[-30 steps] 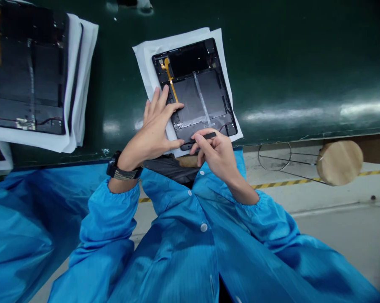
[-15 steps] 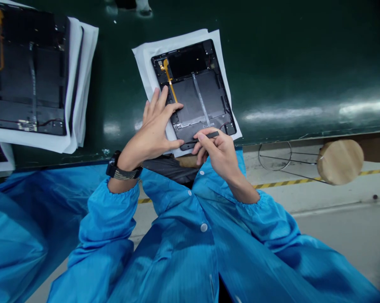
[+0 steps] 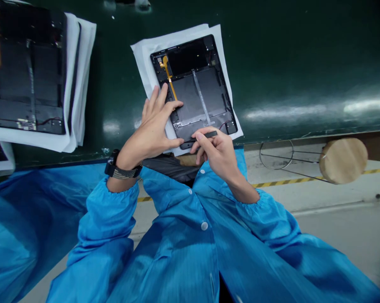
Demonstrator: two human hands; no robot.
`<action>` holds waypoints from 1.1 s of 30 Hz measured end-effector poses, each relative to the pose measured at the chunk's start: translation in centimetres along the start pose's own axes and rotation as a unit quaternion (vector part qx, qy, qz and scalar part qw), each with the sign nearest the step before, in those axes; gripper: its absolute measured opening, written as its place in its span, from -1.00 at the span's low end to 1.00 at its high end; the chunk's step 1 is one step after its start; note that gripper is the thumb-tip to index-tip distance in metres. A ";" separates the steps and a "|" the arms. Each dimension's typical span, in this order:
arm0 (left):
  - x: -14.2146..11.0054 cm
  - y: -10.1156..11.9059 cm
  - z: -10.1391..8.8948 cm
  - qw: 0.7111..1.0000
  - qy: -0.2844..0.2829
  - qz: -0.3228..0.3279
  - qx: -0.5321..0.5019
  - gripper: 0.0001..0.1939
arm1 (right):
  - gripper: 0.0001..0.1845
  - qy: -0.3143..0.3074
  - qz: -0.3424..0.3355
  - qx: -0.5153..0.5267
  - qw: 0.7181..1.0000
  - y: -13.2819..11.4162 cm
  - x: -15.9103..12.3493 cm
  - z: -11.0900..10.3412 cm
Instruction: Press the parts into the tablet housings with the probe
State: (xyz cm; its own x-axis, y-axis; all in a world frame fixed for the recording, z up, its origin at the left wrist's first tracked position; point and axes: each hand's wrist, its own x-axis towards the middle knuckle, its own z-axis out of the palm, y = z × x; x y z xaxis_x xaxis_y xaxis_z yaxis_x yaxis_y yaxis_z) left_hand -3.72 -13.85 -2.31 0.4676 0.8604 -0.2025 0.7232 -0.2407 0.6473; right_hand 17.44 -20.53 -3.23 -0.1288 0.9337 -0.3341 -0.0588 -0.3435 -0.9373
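Note:
In the head view an opened tablet point(image 3: 190, 97), black with its inside showing, lies tilted on white sheets point(image 3: 142, 59). An orange ribbon cable point(image 3: 170, 78) runs down its left side, and a grey flat cable point(image 3: 201, 97) crosses its middle. My left hand point(image 3: 152, 128) rests along the tablet's left edge, fingers spread, the thumb at the lower left corner. Over the lower edge, my right hand point(image 3: 217, 151) pinches a thin black stick-like tool point(image 3: 211, 134). The tool's tip is hidden by the fingers.
A stack of similar opened tablets point(image 3: 25, 84) with white sheets between them lies at the left on the dark green table point(image 3: 287, 63). Beyond the table's front edge stands a round wooden stool point(image 3: 344, 160). At the lower left is another blue garment point(image 3: 13, 235).
My right hand and the black tool have shifted very slightly left along the tablet's lower edge. The left hand keeps its place on the tablet. The whole view has moved slightly.

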 end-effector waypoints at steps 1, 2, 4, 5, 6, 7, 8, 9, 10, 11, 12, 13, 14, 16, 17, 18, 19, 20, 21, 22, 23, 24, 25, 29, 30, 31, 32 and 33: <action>0.0 0.1 0.0 1.000 -0.001 -0.003 0.001 -0.11 | -0.62 0.002 0.002 -0.002 1.000 0.0 0.0 0.0; 0.0 0.2 -0.1 1.000 -0.003 -0.007 0.003 -0.11 | -0.60 0.004 0.004 -0.004 1.000 0.0 0.0 0.1; 0.0 0.2 0.0 1.000 -0.006 -0.011 0.007 -0.11 | -0.59 0.005 0.008 -0.006 1.000 0.0 0.0 0.2; 0.0 0.1 0.0 1.000 -0.004 -0.010 0.007 -0.11 | -0.58 0.006 0.009 -0.006 1.000 0.0 0.0 0.2; 0.0 -0.1 0.1 1.000 0.000 -0.006 0.005 -0.12 | -0.58 0.009 0.011 -0.005 1.000 0.0 0.0 0.3; 0.0 -0.3 0.1 1.000 0.004 0.001 0.001 -0.12 | -0.59 0.010 0.013 -0.003 1.000 0.0 0.0 0.3; 0.0 -0.5 0.2 1.000 0.009 0.009 -0.004 -0.13 | -0.59 0.013 0.014 -0.002 1.000 0.0 0.1 0.3; 0.0 -0.7 0.2 1.000 0.012 0.016 -0.008 -0.13 | -0.60 0.016 0.016 0.000 1.000 0.0 0.1 0.4; 0.0 -0.8 0.2 1.000 0.014 0.021 -0.012 -0.13 | -0.60 0.018 0.017 0.001 1.000 0.0 0.2 0.3; 0.0 -0.9 0.2 1.000 0.013 0.023 -0.013 -0.12 | -0.60 0.019 0.018 0.003 1.000 0.0 0.2 0.3; 0.0 -0.9 0.2 1.000 0.012 0.021 -0.014 -0.13 | -0.60 0.020 0.019 0.004 1.000 0.0 0.2 0.3; 0.0 -0.9 0.2 1.000 0.009 0.018 -0.013 -0.13 | -0.61 0.020 0.020 0.006 1.000 0.0 0.3 0.2; 0.0 -0.9 0.2 1.000 0.006 0.014 -0.012 -0.13 | -0.60 0.020 0.019 0.010 1.000 0.0 0.3 0.2; 0.0 -0.7 0.2 1.000 -0.001 0.008 -0.011 -0.12 | -0.60 0.019 0.019 0.017 0.999 0.0 0.3 0.1; 0.0 -0.6 0.2 1.000 -0.003 0.006 -0.011 -0.11 | -0.60 0.019 0.020 0.020 0.999 0.0 0.3 0.1; 0.1 -0.6 0.1 1.000 -0.002 0.005 -0.011 -0.10 | -0.60 0.017 0.021 0.022 0.999 -0.1 0.3 0.0; 0.1 -0.5 0.1 1.000 -0.001 0.005 -0.011 -0.09 | -0.59 0.015 0.023 0.022 0.999 -0.1 0.3 -0.1; 0.1 -0.5 0.1 1.000 -0.001 0.005 -0.011 -0.09 | -0.58 0.012 0.024 0.021 0.999 -0.2 0.3 -0.1; 0.1 -0.4 0.0 1.000 -0.003 0.004 -0.010 -0.10 | -0.58 0.008 0.025 0.020 0.999 -0.3 0.3 -0.2; 0.1 -0.4 0.0 1.000 -0.004 0.002 -0.009 -0.11 | -0.58 0.004 0.024 0.019 1.000 -0.4 0.3 -0.3; 0.1 -0.3 -0.1 1.000 -0.005 0.000 -0.009 -0.13 | -0.58 0.001 0.022 0.019 1.000 -0.4 0.3 -0.3; 0.0 -0.2 -0.1 1.000 -0.004 -0.002 -0.010 -0.16 | -0.58 0.000 0.020 0.019 1.000 -0.5 0.2 -0.4; -0.1 0.0 -0.1 1.000 0.004 -0.002 -0.008 -0.23 | -0.59 0.000 0.016 0.021 1.000 -0.5 0.2 -0.5; -2.1 1.2 0.9 0.995 0.077 0.050 0.049 -0.60 | -0.65 0.014 -0.010 0.032 0.999 -0.4 0.0 -0.8; -2.8 1.7 1.4 0.990 0.100 0.061 0.072 -0.64 | -0.65 0.019 -0.018 0.034 0.999 -0.3 0.0 -0.9; -3.7 2.2 2.0 0.986 0.119 0.064 0.093 -0.66 | -0.66 0.024 -0.025 0.034 0.999 -0.2 -0.1 -1.1; -4.5 2.8 2.7 0.983 0.135 0.057 0.108 -0.68 | -0.66 0.029 -0.031 0.034 0.999 -0.1 -0.1 -1.2; -5.4 3.4 3.3 0.981 0.148 0.045 0.118 -0.69 | -0.66 0.033 -0.035 0.034 0.998 0.0 -0.2 -1.4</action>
State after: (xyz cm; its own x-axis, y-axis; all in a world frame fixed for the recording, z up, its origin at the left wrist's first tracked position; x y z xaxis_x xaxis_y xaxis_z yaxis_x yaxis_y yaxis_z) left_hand -2.10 -20.77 -1.52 0.3927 0.9150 0.0922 0.7992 -0.3891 0.4581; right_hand 18.86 -20.60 -3.29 -0.0567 0.9594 -0.2763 -0.1320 -0.2815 -0.9504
